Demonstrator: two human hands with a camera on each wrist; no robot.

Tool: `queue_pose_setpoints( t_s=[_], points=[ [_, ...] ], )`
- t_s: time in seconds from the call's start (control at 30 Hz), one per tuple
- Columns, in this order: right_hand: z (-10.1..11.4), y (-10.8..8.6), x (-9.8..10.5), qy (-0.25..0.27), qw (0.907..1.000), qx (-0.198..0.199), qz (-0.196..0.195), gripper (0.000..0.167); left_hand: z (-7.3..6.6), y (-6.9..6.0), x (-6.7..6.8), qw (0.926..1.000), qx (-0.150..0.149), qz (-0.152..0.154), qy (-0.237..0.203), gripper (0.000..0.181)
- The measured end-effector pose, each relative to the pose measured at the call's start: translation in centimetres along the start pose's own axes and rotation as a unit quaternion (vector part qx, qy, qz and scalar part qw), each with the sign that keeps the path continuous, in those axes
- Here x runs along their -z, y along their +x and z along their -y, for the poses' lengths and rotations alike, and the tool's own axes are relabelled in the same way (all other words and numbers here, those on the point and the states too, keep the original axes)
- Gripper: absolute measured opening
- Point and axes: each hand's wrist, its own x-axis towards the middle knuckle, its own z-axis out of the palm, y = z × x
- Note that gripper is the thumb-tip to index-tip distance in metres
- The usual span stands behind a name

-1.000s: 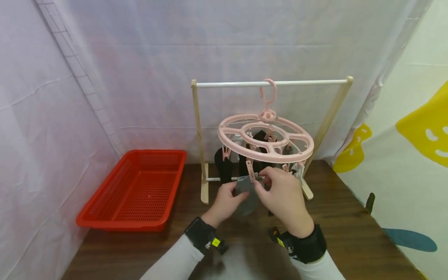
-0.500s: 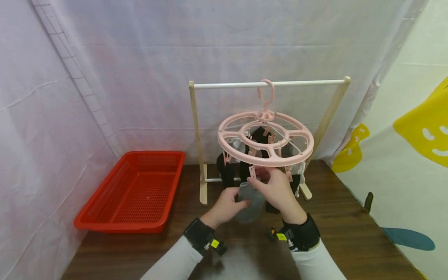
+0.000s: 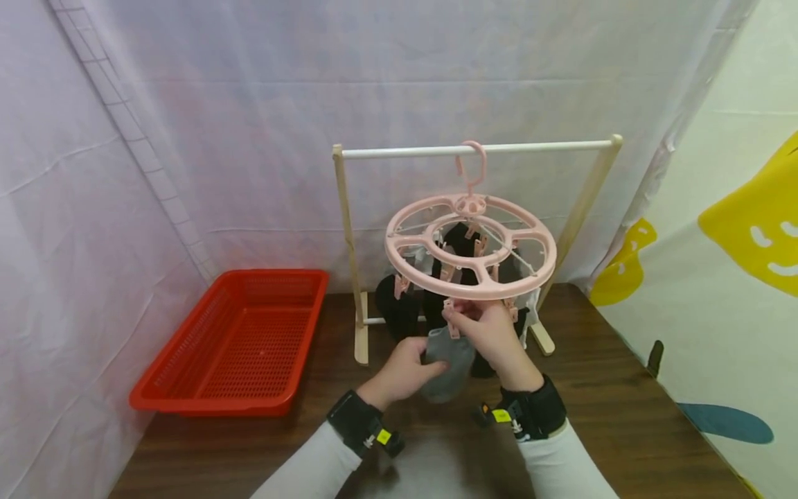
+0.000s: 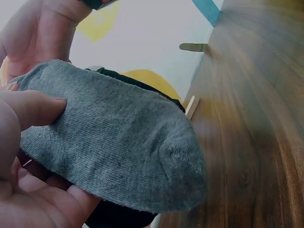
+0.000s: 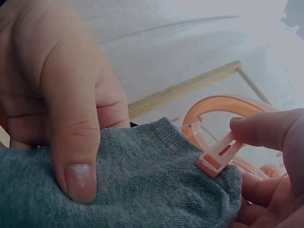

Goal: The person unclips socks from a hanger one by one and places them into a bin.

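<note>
Right hand (image 3: 492, 336) pinches a pink clip (image 5: 219, 154), now lowered over the cuff compared with half a second ago; left hand (image 3: 402, 371) grips the grey sock (image 4: 118, 137) below the hanger's (image 3: 470, 289) near edge. Pegging seems underway, its bite unconfirmed.

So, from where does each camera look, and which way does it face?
Head: on the head, facing forward and down at the round pink plastic hanger; left hand, right hand and white fabric sleeves show.
Left wrist: on that wrist, facing the grey knitted sock; left hand near, right hand beyond.
Right wrist: on that wrist, facing the slotted pink plastic clip at the sock; both hands show.
Wrist views share the sock and hands.
</note>
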Motion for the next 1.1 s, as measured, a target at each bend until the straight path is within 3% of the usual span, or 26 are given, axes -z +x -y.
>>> queue_pose_setpoints(
  t_s=[0.47, 0.7, 1.1],
  points=[
    [-0.22, -0.01, -0.05, 0.039, 0.9992, -0.004, 0.005, 0.017, -0.21, -0.07, -0.15, 0.9999, -0.006, -0.005, 0.012, 0.021],
    [-0.05, 0.06, 0.01, 0.066, 0.9977, 0.003, 0.015, 0.018, -0.31, -0.03, 0.04, 1.0, -0.004, -0.002, -0.005, 0.021],
    [0.32, -0.09, -0.13, 0.081, 0.9965, -0.022, 0.001, 0.02, -0.27, -0.06, 0.09, 1.0, 0.002, 0.002, 0.0, 0.021]
  ],
)
